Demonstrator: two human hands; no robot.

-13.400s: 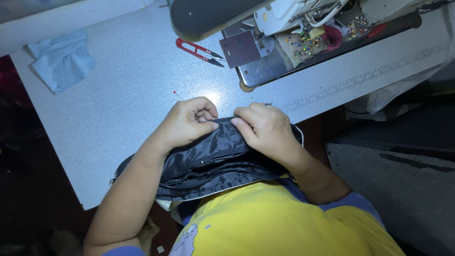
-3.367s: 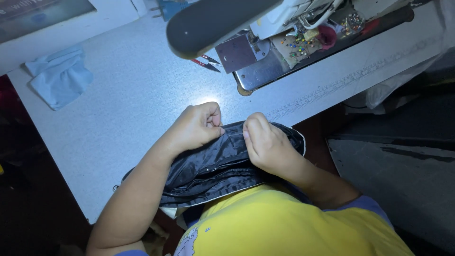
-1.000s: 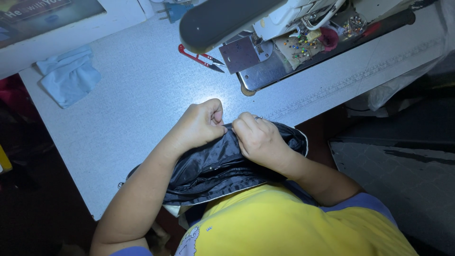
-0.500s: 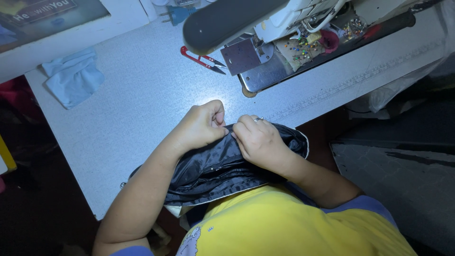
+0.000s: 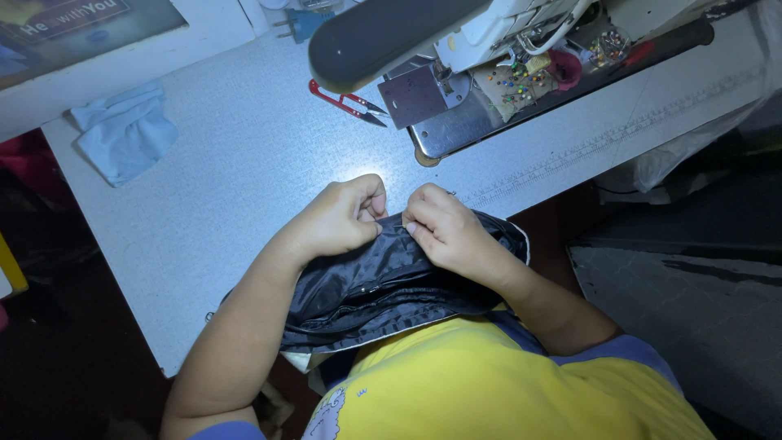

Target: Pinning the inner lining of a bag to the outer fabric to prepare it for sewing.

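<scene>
A dark, shiny piece of fabric [image 5: 383, 281] lies bunched at the near edge of the grey table [image 5: 228, 179], over my lap. My left hand [image 5: 338, 216] pinches the fabric's upper edge with curled fingers. My right hand [image 5: 444, 232] grips the same edge just to the right, and the fingertips of both hands almost touch. A pale lining shows along the fabric's lower edge.
A sewing machine [image 5: 489, 57] stands at the back with a metal plate and a cushion stuck with coloured pins. Red thread snips [image 5: 346, 102] lie left of it. A light blue cloth [image 5: 126, 130] sits at the far left. A ruler strip runs along the table's right edge.
My hands have stayed pinched on the fabric edge, working it slightly. The view has shifted a little, and the snips are now in plain sight.
</scene>
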